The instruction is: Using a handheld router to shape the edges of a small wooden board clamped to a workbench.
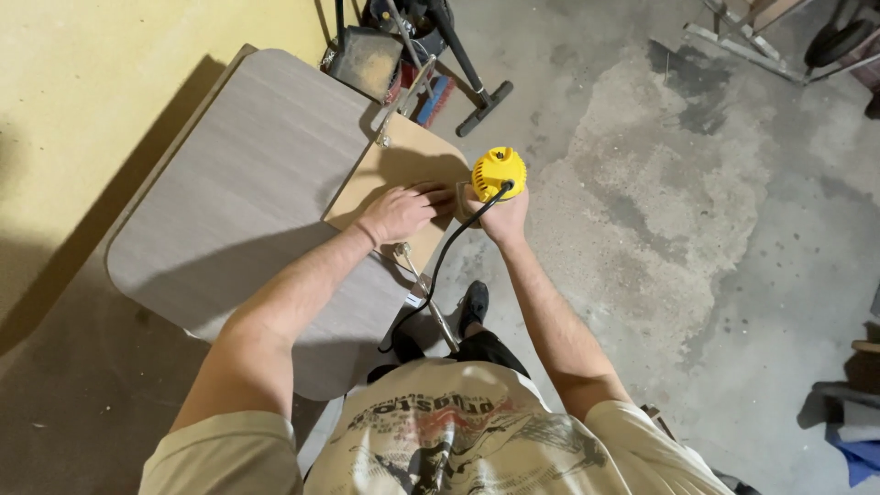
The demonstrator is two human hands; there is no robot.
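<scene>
1. Grey laminate tabletop (247, 211) fills the left of the frame.
2. Centre: the left hand (396, 213) lies flat, fingers together, on a tan board (390, 170).
3. Immediately right, the right hand (502, 216) is clamped around a yellow router (499, 172), upright at the board's right edge.

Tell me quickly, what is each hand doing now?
Left hand: open, lying flat on the small tan board.
Right hand: closed on the yellow trim router at the board's edge.
</scene>
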